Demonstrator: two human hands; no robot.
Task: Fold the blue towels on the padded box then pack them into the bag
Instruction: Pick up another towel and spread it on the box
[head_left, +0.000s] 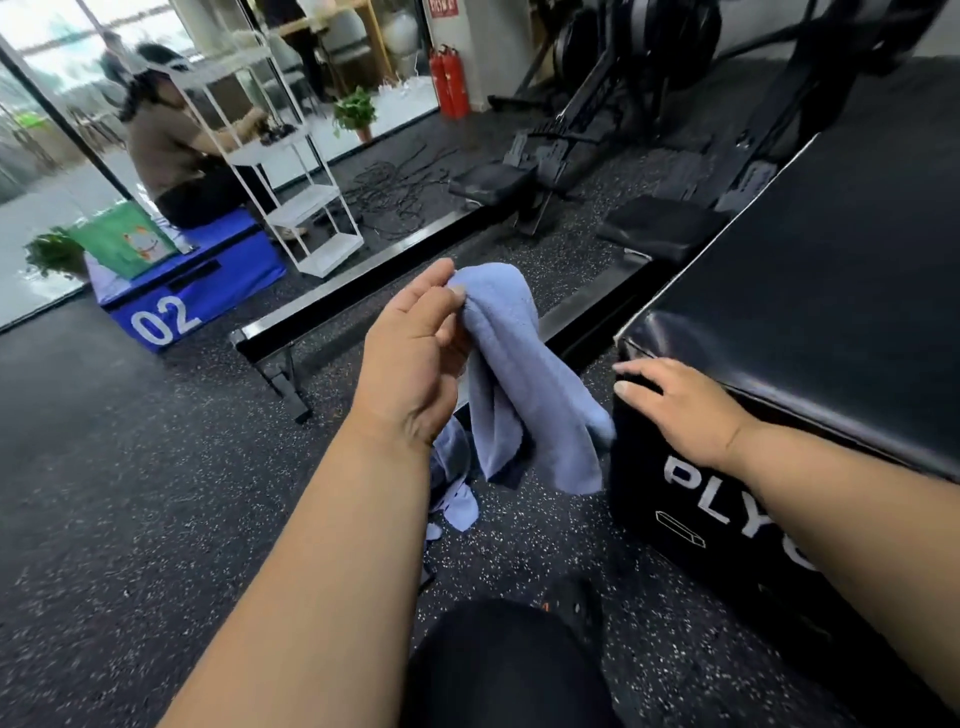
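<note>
The left hand holds one blue towel in a pinch grip, thumb and fingertips closed on a bunched upper corner, so the cloth hangs free in mid-air to the left of the padded box without resting on it. The right hand lies flat, fingers straight, on the near left corner of the box and holds nothing. More blue cloth lies crumpled on the floor below the hanging towel, partly hidden by the left forearm. No bag can be identified with certainty; a green bag stands far left on a blue box, but whether it is the intended one cannot be determined. Risk, as a judgement: the pinch covers only a small bunch of soft terry, so the towel may slip and drop onto the gritty floor. Laid down while bunched, it may fold unevenly. The top of the padded box is smooth, glossy black vinyl with rounded edges, so cloth could slide off near the corner. The towel is thick, matte and limp, falling in long vertical folds. The floor is black rubber, speckled white and rough in texture.
</note>
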